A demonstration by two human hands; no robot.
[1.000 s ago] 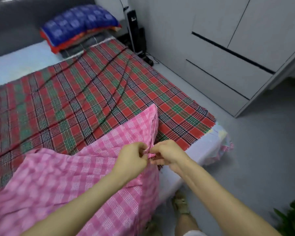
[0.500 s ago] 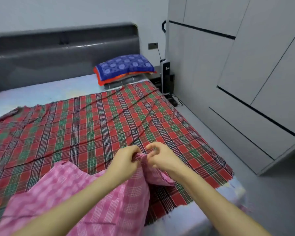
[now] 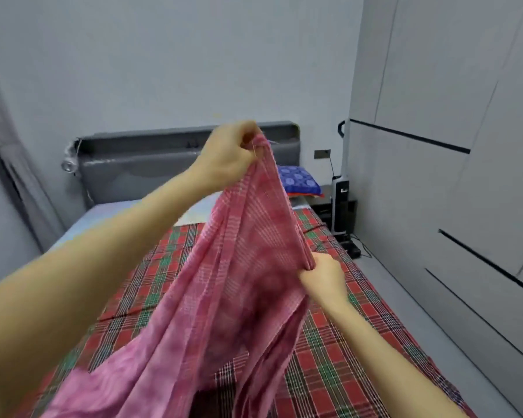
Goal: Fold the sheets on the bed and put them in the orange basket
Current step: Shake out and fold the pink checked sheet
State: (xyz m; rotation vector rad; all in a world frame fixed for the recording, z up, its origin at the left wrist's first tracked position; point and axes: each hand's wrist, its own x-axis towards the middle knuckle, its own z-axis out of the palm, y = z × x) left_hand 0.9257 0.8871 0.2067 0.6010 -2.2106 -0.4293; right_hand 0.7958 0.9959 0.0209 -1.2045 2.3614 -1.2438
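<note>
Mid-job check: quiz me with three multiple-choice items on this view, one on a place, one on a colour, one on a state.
1. Where is the blue pillow?
A on the floor
B at the head of the bed, right side
C on a chair

2. What colours is the sheet spread on the bed?
A red and green plaid
B plain white
C yellow stripes

3. How is the pink sheet?
A folded in a stack
B lying flat
C held up by the left hand and right hand

Key:
1. B, it sits at the bed's far right corner.
2. A, the plaid shows beneath the arms.
3. C, both hands grip its edge, left above right.
</note>
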